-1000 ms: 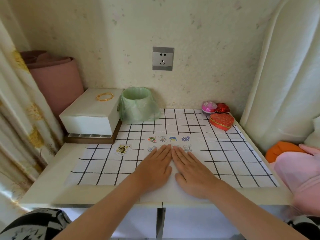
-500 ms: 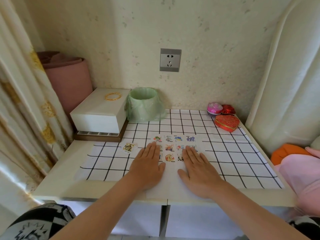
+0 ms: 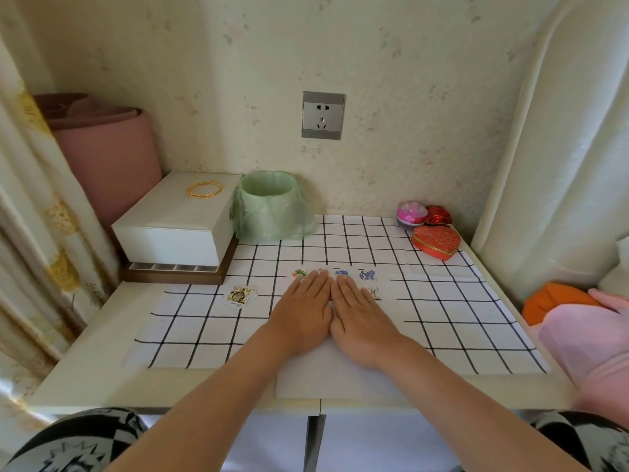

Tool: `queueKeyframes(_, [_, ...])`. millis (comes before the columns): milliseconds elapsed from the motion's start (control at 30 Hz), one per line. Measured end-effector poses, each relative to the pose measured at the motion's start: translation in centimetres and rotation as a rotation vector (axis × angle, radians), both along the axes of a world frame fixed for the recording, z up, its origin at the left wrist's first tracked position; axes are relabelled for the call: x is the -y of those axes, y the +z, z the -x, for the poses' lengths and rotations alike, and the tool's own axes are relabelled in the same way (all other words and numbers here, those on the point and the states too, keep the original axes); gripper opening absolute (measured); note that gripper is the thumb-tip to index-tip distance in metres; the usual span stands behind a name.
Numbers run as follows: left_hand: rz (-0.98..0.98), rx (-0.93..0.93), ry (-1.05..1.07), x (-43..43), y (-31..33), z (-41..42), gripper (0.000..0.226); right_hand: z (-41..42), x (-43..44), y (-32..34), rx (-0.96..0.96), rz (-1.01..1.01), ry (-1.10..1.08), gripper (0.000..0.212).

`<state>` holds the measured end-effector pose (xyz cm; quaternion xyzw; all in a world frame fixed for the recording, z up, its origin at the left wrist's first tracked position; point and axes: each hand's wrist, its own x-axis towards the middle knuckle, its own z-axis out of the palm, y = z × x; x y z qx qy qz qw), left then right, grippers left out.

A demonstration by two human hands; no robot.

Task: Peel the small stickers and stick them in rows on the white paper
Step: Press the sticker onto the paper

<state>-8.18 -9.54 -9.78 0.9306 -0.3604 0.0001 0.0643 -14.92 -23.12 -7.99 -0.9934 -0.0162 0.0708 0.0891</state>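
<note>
- Left hand (image 3: pixel 303 315): lies palm-down and flat on the white paper (image 3: pixel 340 379). Its fingers (image 3: pixel 315 284) are straight and held together, gripping nothing.
- Right hand (image 3: pixel 360 318): lies palm-down and flat on the same paper, touching the left hand along its inner edge. Its fingers (image 3: pixel 350 289) are straight and grip nothing.
- White paper: lies on the grid cloth (image 3: pixel 442 301) at the near middle of the table (image 3: pixel 95 369). Its near edge reaches the table's front edge.
- Stuck stickers (image 3: pixel 367 274): a row shows at the paper's far edge, just beyond the fingertips. One more shows beside the right hand; others, if any, are hidden under the hands.
- Small sticker stack (image 3: pixel 240 295): lies on the grid cloth, left of the left hand and apart from it.
- Far left: white box (image 3: pixel 177 226) with a gold bangle (image 3: pixel 205 189) on top, green-lined bin (image 3: pixel 269 206) beside it.
- Far right: red heart tin (image 3: pixel 436 240).
</note>
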Motion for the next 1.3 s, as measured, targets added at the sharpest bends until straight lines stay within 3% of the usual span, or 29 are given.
queueKeyframes(133, [0.007,0.004,0.032,-0.2,0.1,0.2,0.073,-0.6,0.1,0.0,-0.026,0.025,-0.045,0.060])
queueKeyframes(233, [0.023,-0.044,0.144,0.0,-0.1,0.0,0.062,-1.1,1.2,0.0,-0.015,0.035,-0.140,0.064])
queueKeyframes(400, [0.008,-0.079,0.305,0.3,0.1,-0.2,0.067,-1.5,1.1,-0.2,0.013,0.064,-0.205,0.072])
queueKeyframes(500, [-0.003,0.080,0.270,0.5,0.4,-0.7,0.077,-2.0,1.1,-0.2,0.157,0.164,-0.157,0.084])
queueKeyframes(567, [0.038,0.082,0.143,0.6,0.4,-1.2,0.084,-2.5,1.3,-0.3,0.173,0.126,-0.042,0.095])
queueKeyframes(667, [0.037,0.002,0.021,0.7,0.2,-1.8,0.060,-3.0,1.8,-0.5,0.095,0.022,0.026,0.071])
queueKeyframes(733, [0.021,0.002,0.031,0.5,0.1,-1.9,0.056,-3.2,1.9,-0.7,0.073,0.015,0.007,0.063])
queueKeyframes(1133, [0.041,-0.074,0.350,0.4,-0.1,-1.3,0.069,-3.1,1.7,-1.0,0.069,-0.004,-0.311,0.082])
queueKeyframes(1300, [0.054,-0.092,0.358,0.4,0.1,-1.3,0.071,-2.9,1.8,-0.7,0.053,-0.009,-0.367,0.091])
